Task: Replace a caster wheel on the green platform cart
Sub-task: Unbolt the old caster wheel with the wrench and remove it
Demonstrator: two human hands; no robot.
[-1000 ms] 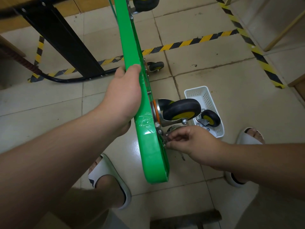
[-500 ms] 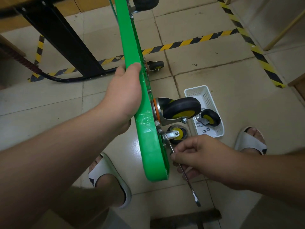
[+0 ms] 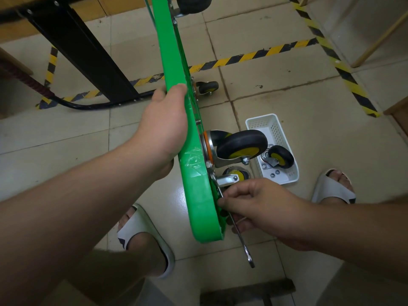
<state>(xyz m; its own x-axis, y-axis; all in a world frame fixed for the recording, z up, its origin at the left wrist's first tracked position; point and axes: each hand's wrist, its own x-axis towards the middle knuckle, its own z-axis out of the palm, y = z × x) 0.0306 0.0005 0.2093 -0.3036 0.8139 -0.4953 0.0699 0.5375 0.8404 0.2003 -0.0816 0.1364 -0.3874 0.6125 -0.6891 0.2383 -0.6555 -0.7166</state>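
Note:
The green platform cart (image 3: 194,180) stands on its edge, with its underside facing right. My left hand (image 3: 164,127) grips its top edge. A large black and yellow caster wheel (image 3: 241,145) is mounted near the lower corner, and a smaller caster (image 3: 234,176) sits just below it. My right hand (image 3: 258,206) grips a metal wrench (image 3: 245,246) whose upper end lies against the cart's underside by the smaller caster; the handle points down and right. A loose caster (image 3: 279,160) lies in a white basket (image 3: 262,122) on the floor.
Nuts (image 3: 274,173) lie in the basket beside the loose caster. Two more casters (image 3: 207,87) show farther up the cart. A black table leg (image 3: 84,54) and cable stand at the left. My feet in white slippers (image 3: 145,237) flank the cart. Striped floor tape crosses behind.
My right hand moved down from the caster's mount and now holds a wrench against the cart's underside. The smaller caster, hidden a second ago, is in view. My left hand kept its grip.

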